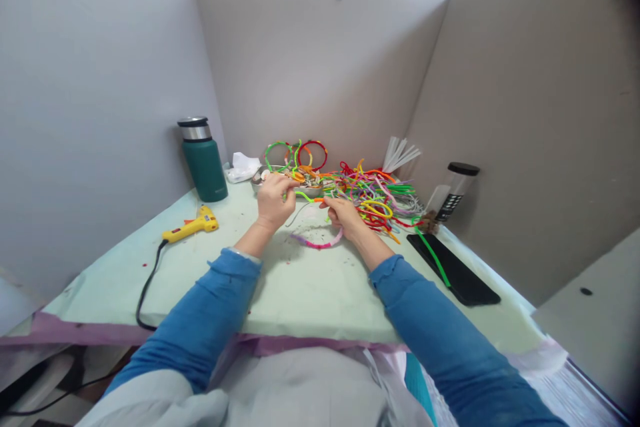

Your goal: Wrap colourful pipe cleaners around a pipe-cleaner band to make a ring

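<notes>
A multicoloured pipe cleaner runs between my hands, with a bright green stretch (304, 197) and an orange stretch beside it. My left hand (275, 200) is closed around its green end. The orange part is pinched between the fingers of my right hand (345, 215). Below the hands, a pink and purple length of pipe cleaner (320, 245) curves over the table and reaches up to my right hand; whether it joins the green one is hidden. A thin grey strand (296, 215) hangs between the hands.
Behind my hands stand a metal tray (314, 192) of small pieces, fuzzy rings (267, 157) and a heap of pipe cleaners (375, 193). A yellow glue gun (193, 227) and green bottle (204, 170) are left; a black phone-like slab (460, 273) and clear bottle (453, 190) right. Grey panels enclose the table.
</notes>
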The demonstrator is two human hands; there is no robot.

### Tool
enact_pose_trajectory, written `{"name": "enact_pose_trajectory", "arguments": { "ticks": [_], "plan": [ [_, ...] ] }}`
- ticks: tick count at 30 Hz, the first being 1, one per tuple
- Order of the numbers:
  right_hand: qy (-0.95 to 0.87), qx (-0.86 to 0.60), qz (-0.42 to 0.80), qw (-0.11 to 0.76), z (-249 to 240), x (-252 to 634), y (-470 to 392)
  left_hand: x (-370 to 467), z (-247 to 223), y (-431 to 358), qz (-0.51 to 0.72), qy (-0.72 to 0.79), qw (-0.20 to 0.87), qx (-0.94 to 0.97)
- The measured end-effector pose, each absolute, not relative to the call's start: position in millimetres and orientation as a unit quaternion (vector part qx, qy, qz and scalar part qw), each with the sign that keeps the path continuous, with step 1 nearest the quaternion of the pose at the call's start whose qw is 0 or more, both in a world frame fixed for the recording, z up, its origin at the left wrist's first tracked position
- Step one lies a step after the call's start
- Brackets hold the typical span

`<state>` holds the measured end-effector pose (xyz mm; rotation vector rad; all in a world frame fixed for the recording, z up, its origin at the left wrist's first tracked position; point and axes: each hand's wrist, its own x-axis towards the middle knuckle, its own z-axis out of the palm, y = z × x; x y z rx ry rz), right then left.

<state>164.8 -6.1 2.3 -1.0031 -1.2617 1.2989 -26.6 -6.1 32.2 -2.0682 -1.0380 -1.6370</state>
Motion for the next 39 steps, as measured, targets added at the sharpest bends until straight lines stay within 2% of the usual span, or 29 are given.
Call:
{"name": "enact_pose_trajectory", "arguments": {
  "ticks": [4,12,21,39],
  "plan": [
    [-0.526,-0.417,0.536,0.511,4,163,-8,-17,22,-9,-0.467,-0.328,0.178,-0.802],
    [-0.538,-0.398,0.539,0.511,3,163,-8,-14,9,-4,-0.356,-0.434,0.119,-0.819],
    [-0.559,-0.383,0.538,0.501,1,163,-8,-12,11,-7,-0.369,-0.461,0.06,-0.805],
    [-0.557,-0.382,0.545,0.496,0,161,-8,-11,11,-8,-0.396,-0.464,0.056,-0.79]
  ]
}}
